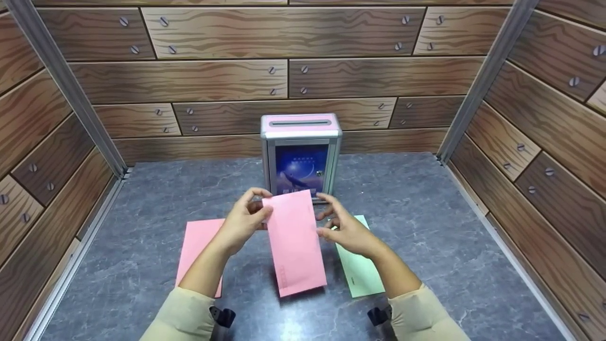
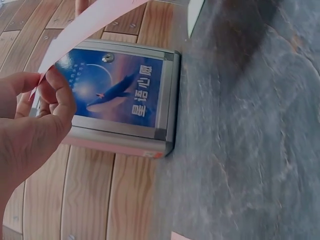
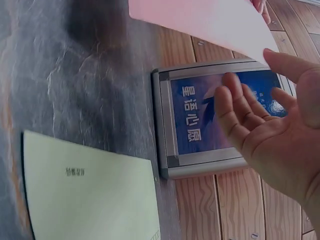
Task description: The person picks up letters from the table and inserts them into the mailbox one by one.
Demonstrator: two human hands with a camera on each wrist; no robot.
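Person at a grey marbled stone-look surface (image 1: 426, 213), viewed from head and both wrists. A long pink paper envelope (image 1: 294, 241) is raised above the surface, between the two hands and just near of a small pink-topped, metal-framed letter box (image 1: 301, 154) that stands at the far middle of the surface.

Left hand (image 1: 242, 219): thumb and fingers (image 2: 60, 95) pinch the far left corner of the pink envelope; the left wrist view shows the paper edge caught between them. Right hand (image 1: 344, 228): fingers (image 3: 235, 107) spread and nearly straight, palm turned toward the envelope's right edge; in the right wrist view only the thumb tip appears to meet the paper, so this hand steadies at most and does not grip.

Step in hand, as judged: the envelope is lifted and being squared toward the box, with posting not yet done. The next move would call for turning the envelope so that a narrow edge lines up with the dark slot (image 1: 300, 122) in the box's top, then raising it to that height.

Containers: the letter box has a front panel carrying a blue poster with a bird and white characters (image 2: 117, 92) and a small lock; its contents cannot be seen.

Lying flat on the surface: a second pink envelope (image 1: 199, 246) to the near left, partly under the left forearm, and a pale green envelope (image 1: 362, 272) to the near right, under the right wrist.
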